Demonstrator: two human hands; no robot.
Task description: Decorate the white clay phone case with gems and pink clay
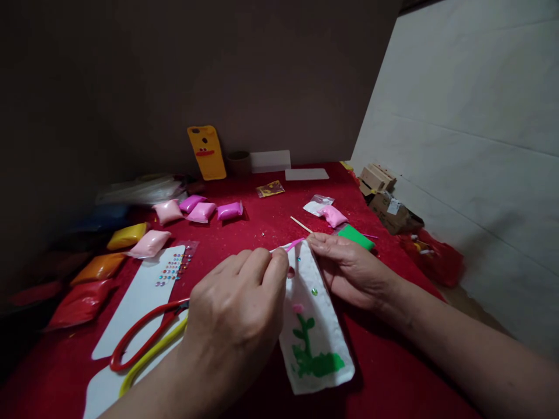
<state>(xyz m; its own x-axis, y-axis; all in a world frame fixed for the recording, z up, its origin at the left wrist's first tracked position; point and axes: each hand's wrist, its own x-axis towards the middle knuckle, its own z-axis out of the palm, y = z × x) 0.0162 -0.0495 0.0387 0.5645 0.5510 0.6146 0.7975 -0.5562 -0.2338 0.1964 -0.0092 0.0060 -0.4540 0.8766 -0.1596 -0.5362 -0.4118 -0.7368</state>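
Observation:
A long white clay-covered panel (317, 331) tilts toward me, with a pink flower, green stem, leaves and green patch on its lower part. A few shiny gems dot its upper part. My right hand (353, 265) grips the panel's upper right edge between thumb and fingers. At the top edge my left hand (240, 314) is closed, back toward me, with a thin pink piece (295, 243) showing at its fingertips. Whether that piece is clay or a tool tip, I cannot tell. Part of the panel's left side is hidden behind this hand.
Red-and-yellow-handled pliers (144, 337) lie left on a white board (126, 308) beside a gem sheet (177, 265). Several clay packets (201, 211) lie around. A green packet (356, 237) and wooden stick (301, 224) lie beyond my right hand. A yellow phone case (207, 154) stands behind.

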